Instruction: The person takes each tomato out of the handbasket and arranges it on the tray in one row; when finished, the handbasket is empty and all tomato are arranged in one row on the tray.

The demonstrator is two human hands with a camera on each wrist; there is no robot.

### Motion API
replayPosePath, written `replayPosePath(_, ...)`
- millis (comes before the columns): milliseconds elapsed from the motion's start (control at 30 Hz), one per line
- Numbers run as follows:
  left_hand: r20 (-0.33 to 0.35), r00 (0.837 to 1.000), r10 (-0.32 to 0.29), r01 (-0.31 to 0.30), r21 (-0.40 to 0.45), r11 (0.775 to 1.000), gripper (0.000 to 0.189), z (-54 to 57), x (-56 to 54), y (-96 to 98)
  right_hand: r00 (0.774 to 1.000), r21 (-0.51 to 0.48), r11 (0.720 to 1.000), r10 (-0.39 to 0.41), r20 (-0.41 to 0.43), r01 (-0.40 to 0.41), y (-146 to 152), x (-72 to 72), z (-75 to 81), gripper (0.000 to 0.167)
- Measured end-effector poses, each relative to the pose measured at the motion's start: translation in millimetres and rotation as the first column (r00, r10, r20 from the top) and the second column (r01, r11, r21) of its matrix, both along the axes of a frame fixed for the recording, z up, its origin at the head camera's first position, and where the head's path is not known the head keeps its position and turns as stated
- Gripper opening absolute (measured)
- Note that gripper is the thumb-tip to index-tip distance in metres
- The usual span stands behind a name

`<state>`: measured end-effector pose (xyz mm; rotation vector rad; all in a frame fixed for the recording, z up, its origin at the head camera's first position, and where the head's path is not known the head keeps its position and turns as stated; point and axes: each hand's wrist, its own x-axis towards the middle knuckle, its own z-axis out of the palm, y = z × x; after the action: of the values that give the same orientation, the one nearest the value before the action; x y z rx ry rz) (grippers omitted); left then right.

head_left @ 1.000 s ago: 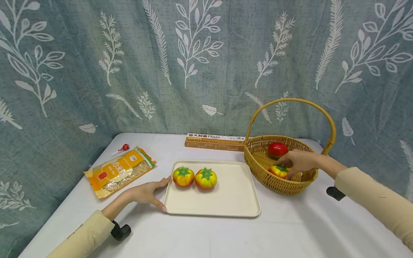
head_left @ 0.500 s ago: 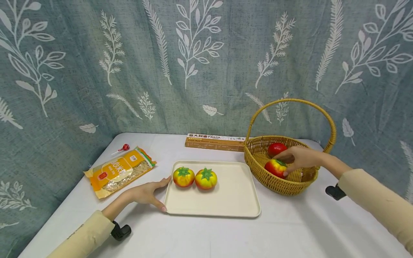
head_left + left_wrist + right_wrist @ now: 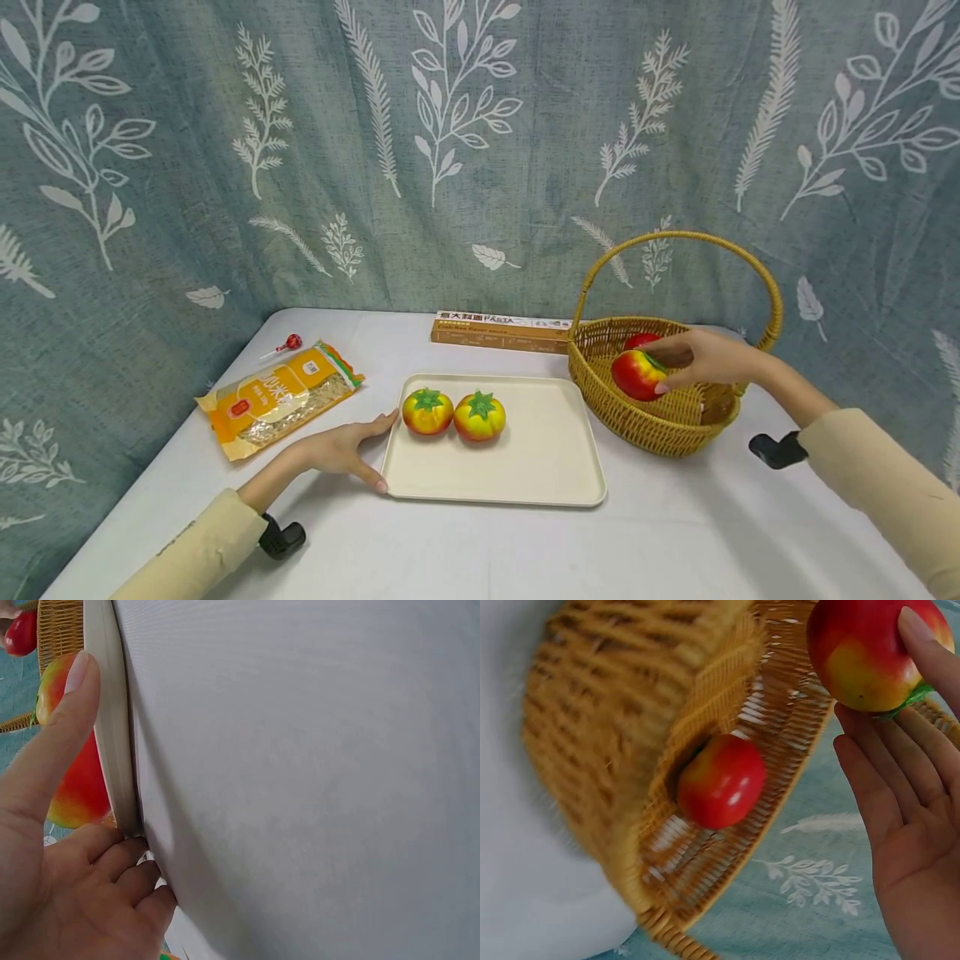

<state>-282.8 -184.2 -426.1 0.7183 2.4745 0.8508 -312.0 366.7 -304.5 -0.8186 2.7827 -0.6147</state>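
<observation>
My right hand (image 3: 708,358) pinches a red-and-yellow persimmon (image 3: 633,377) with a green leafy top, thumb on one side and fingers on the other. It is raised above the wicker basket (image 3: 626,427), within the arch of the handle. Inside the basket lies another red persimmon (image 3: 724,781). On the left, my left hand (image 3: 337,450) rests spread against the left edge of a cream tray (image 3: 536,450), with the thumb at its front corner. Two persimmons, a left one (image 3: 427,412) and a right one (image 3: 480,415), sit on the tray's left half, green tops up.
An orange bag of grain (image 3: 281,400) lies at the left, with a red lollipop (image 3: 291,342) behind it. At the back, a long pasta box (image 3: 498,332) reaches to the basket. The tall basket handle (image 3: 693,234) arches over the right side. A patterned curtain (image 3: 375,167) hangs behind the table.
My right hand has lifted the persimmon from inside the basket, up and slightly left, tilting its green top toward the palm. My left hand and the tray have stayed put.
</observation>
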Motion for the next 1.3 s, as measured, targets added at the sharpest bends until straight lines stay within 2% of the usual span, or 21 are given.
replayPosePath(200,0.0,1.0,-0.004,0.004,0.0,1.0,0.113,-0.9,-0.2,-0.3,0.998,-0.04,0.998,-0.041,-0.042,0.039,-12.5,8.7,3.2,0.07)
replayPosePath(367,0.005,1.0,0.001,-0.001,-0.004,1.0,0.113,-1.1,-0.4,-0.7,0.997,-0.096,0.994,-0.062,-0.046,0.058,-28.7,15.8,2.6,0.071)
replayPosePath(967,0.002,1.0,0.007,-0.007,-0.011,1.0,0.113,-0.9,-0.7,-0.3,0.988,-0.254,0.962,-0.125,-0.096,0.097,-84.7,24.0,-19.6,0.072)
replayPosePath(1300,-0.003,1.0,0.008,-0.008,-0.016,1.0,0.113,0.0,-0.7,-0.4,0.971,-0.325,0.927,-0.227,-0.081,0.189,-107.1,30.3,-25.8,0.074)
